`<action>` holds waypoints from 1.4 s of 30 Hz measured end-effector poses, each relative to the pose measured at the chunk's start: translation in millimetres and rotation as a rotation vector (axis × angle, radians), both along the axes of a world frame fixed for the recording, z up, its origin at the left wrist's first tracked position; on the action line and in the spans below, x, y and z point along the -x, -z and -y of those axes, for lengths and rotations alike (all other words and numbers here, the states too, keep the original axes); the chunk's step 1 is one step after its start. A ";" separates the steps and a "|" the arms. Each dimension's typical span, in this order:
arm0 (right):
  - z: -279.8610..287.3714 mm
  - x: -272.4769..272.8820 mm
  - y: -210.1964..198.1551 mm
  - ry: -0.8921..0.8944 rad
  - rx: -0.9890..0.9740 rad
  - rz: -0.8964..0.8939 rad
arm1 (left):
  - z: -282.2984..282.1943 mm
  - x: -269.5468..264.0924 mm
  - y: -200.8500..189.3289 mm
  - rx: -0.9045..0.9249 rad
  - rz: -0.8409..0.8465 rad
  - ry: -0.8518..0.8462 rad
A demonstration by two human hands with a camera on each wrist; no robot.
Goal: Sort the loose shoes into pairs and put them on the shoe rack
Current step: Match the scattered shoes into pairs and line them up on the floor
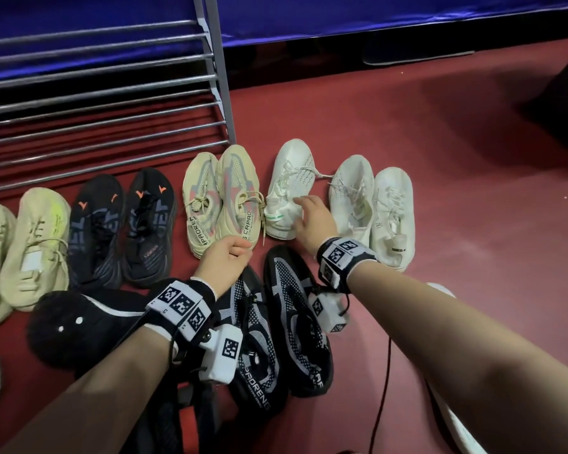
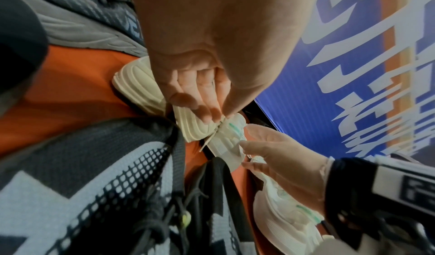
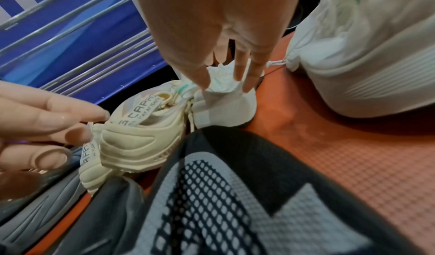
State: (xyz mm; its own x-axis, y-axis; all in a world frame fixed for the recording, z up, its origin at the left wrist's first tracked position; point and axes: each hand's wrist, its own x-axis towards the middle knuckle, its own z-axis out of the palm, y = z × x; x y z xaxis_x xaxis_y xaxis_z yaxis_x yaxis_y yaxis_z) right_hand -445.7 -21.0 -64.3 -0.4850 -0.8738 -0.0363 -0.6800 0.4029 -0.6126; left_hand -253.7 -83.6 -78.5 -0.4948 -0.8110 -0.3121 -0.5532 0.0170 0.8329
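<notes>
Shoes lie on the red floor in front of a metal shoe rack [image 1: 112,119]. My right hand [image 1: 304,208] rests on the heel end of a single white shoe [image 1: 289,178]. In the right wrist view its thumb and straight fingers [image 3: 240,73] straddle the collar of that white shoe [image 3: 226,108]. My left hand [image 1: 240,253] hovers at the heels of a beige pair [image 1: 223,194], fingers loosely bent, fingertips [image 3: 77,134] touching a heel tab of the beige shoe [image 3: 141,138]. Two more white shoes [image 1: 351,194] [image 1: 394,211] lie to the right.
A black and grey knit pair [image 1: 295,322] lies under my wrists. A black pair with orange marks [image 1: 122,224] and a cream pair [image 1: 36,244] stand to the left, a black shoe [image 1: 69,326] nearer me. A blue banner hangs behind the rack. A black cable [image 1: 384,371] crosses the floor.
</notes>
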 end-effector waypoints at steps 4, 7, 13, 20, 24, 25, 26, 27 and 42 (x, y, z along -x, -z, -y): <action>21.8 -8.1 5.8 -0.053 -0.181 0.046 | 8.7 -1.6 -0.8 0.014 0.016 0.000; 35.2 -12.4 6.4 -0.022 -0.269 0.158 | 14.8 0.4 -0.4 0.018 0.044 0.017; 39.7 -14.9 5.0 -0.054 -0.296 0.111 | 19.9 4.4 4.8 0.004 0.069 0.013; 11.3 -33.1 -9.9 -0.021 -0.116 0.022 | 6.2 5.5 -11.2 -0.022 0.033 -0.001; -9.2 -41.9 -25.7 -0.055 -0.012 -0.048 | -13.6 14.4 -38.6 -0.061 -0.062 -0.036; -14.3 -44.3 -31.8 -0.083 0.017 -0.078 | -20.0 16.7 -45.6 -0.086 -0.090 -0.045; -18.2 -46.7 -37.5 -0.121 0.046 -0.107 | -25.0 19.0 -51.2 -0.112 -0.116 -0.055; -24.3 -49.2 -44.4 -0.159 0.080 -0.133 | -31.6 20.4 -57.8 -0.145 -0.147 -0.067; -83.8 -80.3 -90.0 -0.334 0.546 -0.531 | -58.0 24.5 -118.4 -0.143 -0.480 -0.182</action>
